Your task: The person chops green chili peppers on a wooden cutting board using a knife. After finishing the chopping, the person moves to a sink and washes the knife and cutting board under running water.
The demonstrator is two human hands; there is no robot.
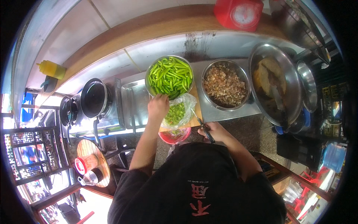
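My left hand (pixel 158 107) reaches to the near edge of a steel bowl heaped with whole green chili peppers (pixel 170 74); its fingertips touch the peppers there, and whether they grip one is unclear. Black-handled scissors (pixel 206 129) are in my right hand (pixel 214 131), their blades pointing up and left toward a clear plastic bag (pixel 188 102). Cut green pepper pieces (pixel 175 113) lie in the bag, on a wooden board (pixel 195 121). Below the board's near edge is a red basin (pixel 183 137) with pepper bits in it.
Right of the board stand a steel bowl of chopped brownish food (pixel 225 84) and a large steel basin (pixel 253 103) holding a utensil. An empty-looking steel tray (pixel 134 91) and dark frying pans (pixel 93 98) are on the left. A red scale (pixel 239 14) sits on the wooden shelf behind.
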